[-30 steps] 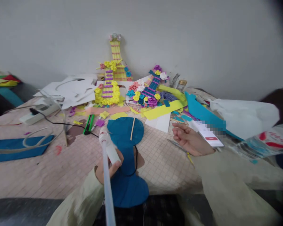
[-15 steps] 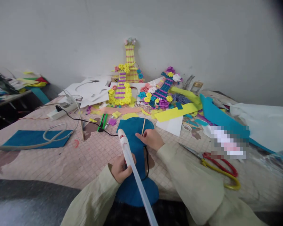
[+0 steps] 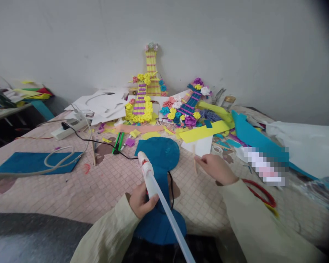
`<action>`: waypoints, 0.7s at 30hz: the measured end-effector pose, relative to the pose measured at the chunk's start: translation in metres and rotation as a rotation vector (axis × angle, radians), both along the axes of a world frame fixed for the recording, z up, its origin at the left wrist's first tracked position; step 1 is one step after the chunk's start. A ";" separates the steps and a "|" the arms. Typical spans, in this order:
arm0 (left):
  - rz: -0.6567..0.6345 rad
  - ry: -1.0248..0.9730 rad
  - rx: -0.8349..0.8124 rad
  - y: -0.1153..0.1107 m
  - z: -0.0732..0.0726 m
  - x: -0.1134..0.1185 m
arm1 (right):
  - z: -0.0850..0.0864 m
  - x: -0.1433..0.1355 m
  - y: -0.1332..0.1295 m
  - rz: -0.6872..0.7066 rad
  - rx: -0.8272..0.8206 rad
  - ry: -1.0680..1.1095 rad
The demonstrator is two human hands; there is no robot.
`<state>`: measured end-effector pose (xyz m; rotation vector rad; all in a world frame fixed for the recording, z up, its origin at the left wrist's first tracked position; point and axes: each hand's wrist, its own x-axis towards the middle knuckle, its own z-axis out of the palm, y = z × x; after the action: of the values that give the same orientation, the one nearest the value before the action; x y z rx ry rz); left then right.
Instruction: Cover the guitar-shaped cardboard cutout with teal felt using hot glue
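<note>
My left hand (image 3: 143, 201) is wrapped round a white glue gun (image 3: 148, 171), whose long clear glue stick (image 3: 171, 219) sticks out toward me. Under the gun lies a dark blue shape (image 3: 166, 153) with rounded ends and a narrow middle, its lower end at the table's front edge. To the right of that shape, my right hand (image 3: 218, 168) pinches a thin wooden stick (image 3: 195, 164), held roughly upright. A black cord (image 3: 171, 190) runs beside the narrow middle of the blue shape.
Decorated guitar-like crafts (image 3: 139, 100) stand at the back among paper scraps. A power strip (image 3: 68, 128), blue sheet (image 3: 19, 162) and green cutter (image 3: 118, 142) lie left. Red-handled scissors (image 3: 263, 193), partly under my right sleeve, and yellow paper (image 3: 205, 131) are on the right.
My right hand has moved right, off the blue shape, carrying the wooden stick. My sleeve now covers much of the scissors. The glue gun has shifted slightly in my left hand.
</note>
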<state>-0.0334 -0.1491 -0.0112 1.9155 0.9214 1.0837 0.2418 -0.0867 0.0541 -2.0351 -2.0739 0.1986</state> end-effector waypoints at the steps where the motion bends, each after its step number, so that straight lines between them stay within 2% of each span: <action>1: -0.006 0.012 0.026 0.000 0.002 0.000 | 0.002 0.008 -0.004 0.004 0.014 0.062; 5: -0.039 0.120 0.055 0.000 0.025 0.002 | 0.011 0.016 -0.024 0.137 -0.014 0.627; 9: -0.022 0.233 0.051 0.001 0.056 0.014 | 0.017 -0.009 -0.044 0.164 -0.219 1.016; 11: -0.004 0.284 0.048 0.002 0.067 0.023 | 0.017 -0.023 -0.049 0.158 -0.284 1.119; 14: 0.011 0.363 0.030 0.004 0.077 0.037 | 0.015 -0.036 -0.053 0.173 -0.292 1.221; 17: 0.010 0.423 0.005 0.005 0.081 0.047 | 0.010 -0.041 -0.054 0.179 -0.253 1.333; 21: -0.011 0.488 -0.020 0.007 0.084 0.052 | 0.001 -0.038 -0.056 0.074 -0.186 1.384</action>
<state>0.0189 -0.1423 0.0724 2.2096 1.1719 0.5999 0.2036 -0.1430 0.0555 -1.1572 -1.1885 1.3650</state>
